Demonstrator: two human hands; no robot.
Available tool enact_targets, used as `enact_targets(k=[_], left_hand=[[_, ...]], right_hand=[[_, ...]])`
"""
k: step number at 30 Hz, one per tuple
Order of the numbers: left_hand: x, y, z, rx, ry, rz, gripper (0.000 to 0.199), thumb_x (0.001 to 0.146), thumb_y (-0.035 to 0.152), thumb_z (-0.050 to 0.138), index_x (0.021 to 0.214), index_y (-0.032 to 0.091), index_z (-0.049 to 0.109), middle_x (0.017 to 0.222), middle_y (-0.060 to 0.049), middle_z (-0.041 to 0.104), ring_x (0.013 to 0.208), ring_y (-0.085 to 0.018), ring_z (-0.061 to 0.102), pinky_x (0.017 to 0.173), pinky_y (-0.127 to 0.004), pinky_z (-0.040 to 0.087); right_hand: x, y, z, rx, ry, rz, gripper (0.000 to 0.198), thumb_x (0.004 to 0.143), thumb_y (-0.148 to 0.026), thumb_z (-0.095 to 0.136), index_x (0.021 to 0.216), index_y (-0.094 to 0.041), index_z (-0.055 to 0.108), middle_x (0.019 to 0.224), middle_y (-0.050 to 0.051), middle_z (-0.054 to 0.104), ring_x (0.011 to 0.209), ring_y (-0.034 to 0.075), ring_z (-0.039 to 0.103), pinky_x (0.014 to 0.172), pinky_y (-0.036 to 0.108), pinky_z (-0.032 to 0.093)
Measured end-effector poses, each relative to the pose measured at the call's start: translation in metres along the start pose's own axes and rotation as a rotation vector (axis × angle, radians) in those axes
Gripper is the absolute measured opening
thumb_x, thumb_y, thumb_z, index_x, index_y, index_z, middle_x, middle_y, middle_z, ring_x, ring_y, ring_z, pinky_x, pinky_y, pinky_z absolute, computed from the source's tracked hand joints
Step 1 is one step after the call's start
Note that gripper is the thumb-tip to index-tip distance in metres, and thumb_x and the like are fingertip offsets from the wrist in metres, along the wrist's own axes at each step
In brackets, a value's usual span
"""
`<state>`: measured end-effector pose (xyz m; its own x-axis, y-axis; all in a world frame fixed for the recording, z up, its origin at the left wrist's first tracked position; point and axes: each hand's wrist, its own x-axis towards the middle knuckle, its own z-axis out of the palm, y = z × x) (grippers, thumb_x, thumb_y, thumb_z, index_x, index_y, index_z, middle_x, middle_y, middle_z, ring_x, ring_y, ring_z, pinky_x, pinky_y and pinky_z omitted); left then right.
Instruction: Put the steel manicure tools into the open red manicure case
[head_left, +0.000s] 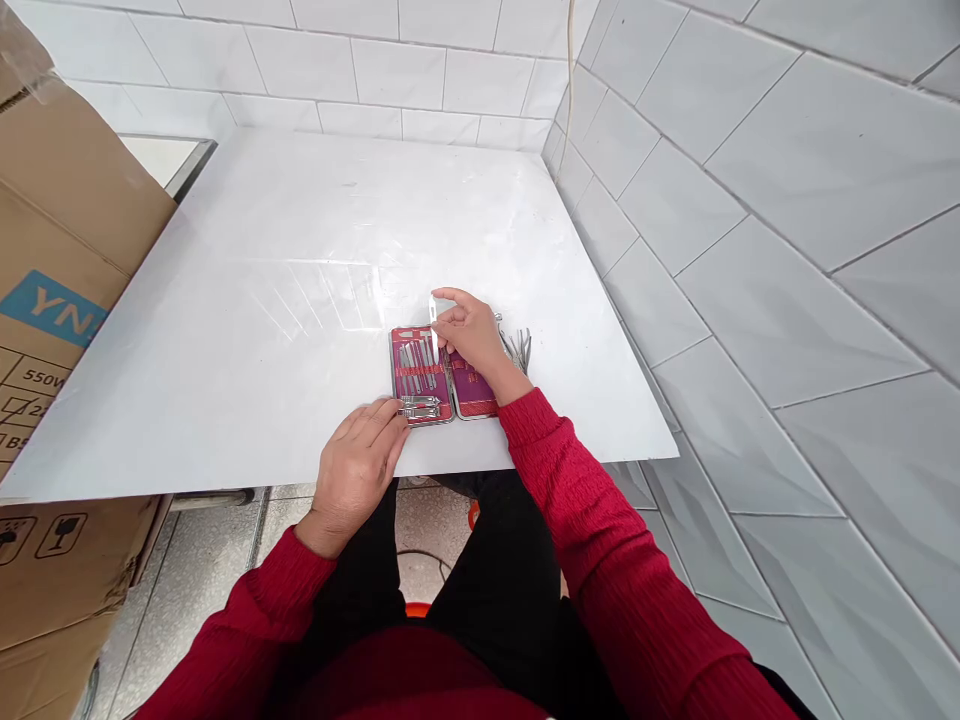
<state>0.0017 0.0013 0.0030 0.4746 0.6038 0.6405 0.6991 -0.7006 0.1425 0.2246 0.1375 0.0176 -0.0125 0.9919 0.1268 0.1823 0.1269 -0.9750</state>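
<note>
An open manicure case (pixel 466 410) with a purple and red lining lies near the front edge of the table. Slim metal tools (pixel 412 365) stand under a strap in its left half, with nail clippers (pixel 421 407) below them. My left hand (pixel 360 455) grips the case's lower left corner, fingertips beside the clippers. Over the case's middle, my right hand (pixel 472 335) pinches a slim flat silver manicure tool (pixel 433 312), held nearly upright, its lower end over the left half. What kind of tool it is I cannot tell. My right hand and wrist hide part of the right half.
More metal tools, perhaps nippers or scissors (pixel 519 348), lie on the white table (pixel 300 220) just right of the case. Cardboard boxes (pixel 67 220) stand along the left side. Tiled walls (pixel 787 250) border the table at the right and back, with a cable (pixel 570 80) in the corner.
</note>
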Motion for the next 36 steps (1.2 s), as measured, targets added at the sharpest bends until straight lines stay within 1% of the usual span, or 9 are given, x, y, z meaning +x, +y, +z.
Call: enact_targets(k=[5,9,13,16,19,21,25,28,36], left_hand=[[0.000,-0.001,0.001,0.002,0.007,0.009,0.011,0.103,0.016,0.062,0.111,0.016,0.070,0.124,-0.011,0.077,0.114,-0.029,0.074,0.100,-0.047,0.062],[-0.002,-0.002,0.001,-0.004,0.005,0.007,0.013,0.103,0.016,0.062,0.113,0.015,0.070,0.125,-0.011,0.076,0.115,-0.028,0.074,0.101,-0.047,0.061],[-0.003,-0.002,0.001,-0.007,0.000,-0.001,0.014,0.104,0.017,0.061,0.113,0.017,0.071,0.126,-0.011,0.076,0.116,-0.028,0.073,0.102,-0.046,0.061],[-0.003,-0.003,0.001,-0.016,-0.014,-0.014,0.015,0.105,0.018,0.060,0.114,0.019,0.072,0.128,-0.010,0.076,0.118,-0.027,0.073,0.103,-0.046,0.060],[-0.003,-0.003,0.001,-0.027,-0.022,-0.024,0.017,0.105,0.019,0.059,0.115,0.021,0.072,0.128,-0.009,0.076,0.119,-0.027,0.073,0.104,-0.047,0.060],[-0.003,-0.003,0.000,-0.026,-0.020,-0.023,0.017,0.105,0.020,0.058,0.115,0.021,0.072,0.128,-0.010,0.076,0.119,-0.027,0.073,0.103,-0.047,0.061],[-0.002,-0.002,0.000,-0.011,-0.021,-0.018,0.017,0.106,0.021,0.058,0.115,0.019,0.072,0.127,-0.011,0.076,0.118,-0.028,0.073,0.103,-0.047,0.061],[-0.002,-0.002,0.000,-0.013,-0.024,-0.024,0.019,0.106,0.021,0.057,0.116,0.020,0.073,0.126,-0.010,0.077,0.119,-0.027,0.073,0.103,-0.047,0.061],[-0.003,-0.003,0.001,-0.001,-0.020,-0.010,0.017,0.105,0.020,0.059,0.116,0.019,0.072,0.127,-0.010,0.076,0.117,-0.028,0.073,0.102,-0.047,0.060]], right_hand=[[0.000,-0.001,-0.001,-0.018,0.002,0.018,0.046,0.081,-0.017,0.069,0.127,-0.023,0.067,0.075,-0.003,0.070,0.058,0.014,0.062,0.053,0.027,0.053],[-0.001,-0.003,0.000,-0.041,0.006,0.012,0.041,0.081,-0.017,0.066,0.122,-0.021,0.070,0.080,-0.003,0.071,0.061,0.013,0.062,0.059,0.028,0.054],[-0.001,-0.003,0.000,-0.148,0.052,-0.019,0.034,0.085,-0.017,0.062,0.116,-0.022,0.075,0.087,-0.001,0.072,0.063,0.013,0.060,0.064,0.030,0.054],[0.001,-0.001,0.000,-0.246,0.087,-0.058,0.032,0.091,-0.017,0.056,0.114,-0.022,0.078,0.093,0.001,0.074,0.069,0.015,0.062,0.073,0.034,0.055],[0.003,0.003,0.002,-0.342,0.132,-0.120,0.030,0.095,-0.017,0.053,0.109,-0.022,0.080,0.102,0.005,0.076,0.083,0.019,0.066,0.088,0.038,0.055],[0.004,0.005,0.004,-0.387,0.148,-0.138,0.031,0.096,-0.015,0.052,0.108,-0.022,0.080,0.107,0.006,0.076,0.090,0.021,0.067,0.092,0.039,0.054],[0.004,0.007,0.005,-0.430,0.153,-0.149,0.033,0.098,-0.012,0.050,0.108,-0.022,0.080,0.111,0.007,0.075,0.099,0.022,0.068,0.095,0.038,0.053],[0.003,0.006,0.006,-0.458,0.152,-0.143,0.034,0.098,-0.010,0.049,0.105,-0.022,0.080,0.111,0.007,0.074,0.102,0.023,0.068,0.096,0.038,0.052],[-0.001,0.005,0.007,-0.492,0.149,-0.153,0.038,0.095,-0.005,0.045,0.091,-0.020,0.080,0.103,0.006,0.072,0.096,0.022,0.066,0.089,0.037,0.051]])
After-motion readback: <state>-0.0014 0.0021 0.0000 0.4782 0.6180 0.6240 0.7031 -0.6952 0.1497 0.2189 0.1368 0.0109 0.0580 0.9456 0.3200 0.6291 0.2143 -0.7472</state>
